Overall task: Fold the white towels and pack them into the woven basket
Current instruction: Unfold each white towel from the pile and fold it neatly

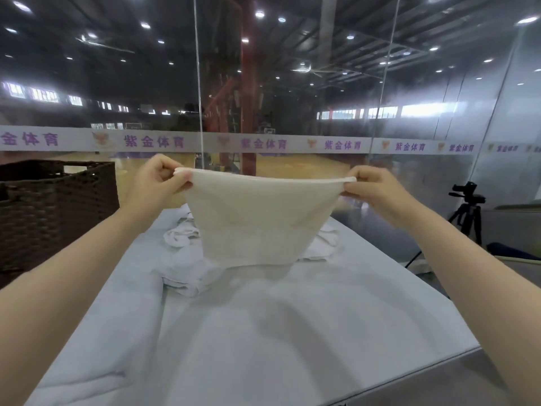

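Nearest the camera, a table (292,332) under a pale cloth is filling the lower frame, cloth wrinkling along the left side, bare grey edge showing at bottom right. Both bare forearms are reaching forward over it from the bottom corners. Further out, mid-table, a heap of loose white towels (183,235) is lying crumpled, partly hidden behind the towel being held. That held towel (257,221) is hanging in the air above the heap, top edge stretched roughly level between the two hands, looks doubled over, lower edge hanging close over the heap; cannot tell whether it is touching. Left hand (158,180) is pinching the top left corner, fingers closed tight on the fabric. Right hand (371,186) is pinching the top right corner the same way, thumb and fingers clamped on the hem. Woven basket (58,212), dark brown, is sitting at the left side of the table, well apart from the held towel, handle cutout showing near the rim; inside is not visible from this angle. Off to the right, past the table, a camera on a tripod (468,212) is standing on the floor. Beyond everything, a glass partition with a printed band (263,142) is running across, sports hall behind it.
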A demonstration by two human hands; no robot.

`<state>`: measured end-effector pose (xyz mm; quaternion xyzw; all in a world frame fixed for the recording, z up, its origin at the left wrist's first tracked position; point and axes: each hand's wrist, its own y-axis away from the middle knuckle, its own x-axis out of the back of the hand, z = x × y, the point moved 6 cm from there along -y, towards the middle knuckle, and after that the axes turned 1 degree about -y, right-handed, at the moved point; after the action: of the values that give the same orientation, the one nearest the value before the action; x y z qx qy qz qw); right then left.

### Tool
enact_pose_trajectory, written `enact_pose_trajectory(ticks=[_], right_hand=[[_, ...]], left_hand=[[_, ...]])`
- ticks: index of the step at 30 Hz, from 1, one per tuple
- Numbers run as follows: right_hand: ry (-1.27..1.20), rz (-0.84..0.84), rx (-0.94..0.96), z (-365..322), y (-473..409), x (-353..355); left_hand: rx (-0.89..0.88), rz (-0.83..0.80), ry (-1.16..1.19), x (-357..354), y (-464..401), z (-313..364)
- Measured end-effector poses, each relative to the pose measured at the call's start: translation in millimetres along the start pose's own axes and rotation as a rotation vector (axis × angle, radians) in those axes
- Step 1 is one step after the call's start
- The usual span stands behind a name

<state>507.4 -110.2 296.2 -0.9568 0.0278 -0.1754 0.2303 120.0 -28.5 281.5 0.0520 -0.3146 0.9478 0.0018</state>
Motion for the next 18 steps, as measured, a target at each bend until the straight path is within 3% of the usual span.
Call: enact_pose_trajectory(ticks=[3,7,10,14,18], right_hand=[[-0.062,-0.320,-0.286,28,43,-8],[-0.011,-0.750,-0.585,60,101,-36],[0.112,-1.034,-0.727,83,136,-60],[0.164,-1.094,-0.800,113,147,-72],[0.116,-0.875,-0.761,136,126,-58]], left_hand=[[0.251,-0.368,0.063,5,46,-25],[0.541,-0.858,-0.136,5,116,-74],[0.679,-1.092,-0.217,-4,158,-104],[0.748,-1.129,-0.260,-11,170,-130],[0.676,-0.924,-0.262,-25,142,-135]])
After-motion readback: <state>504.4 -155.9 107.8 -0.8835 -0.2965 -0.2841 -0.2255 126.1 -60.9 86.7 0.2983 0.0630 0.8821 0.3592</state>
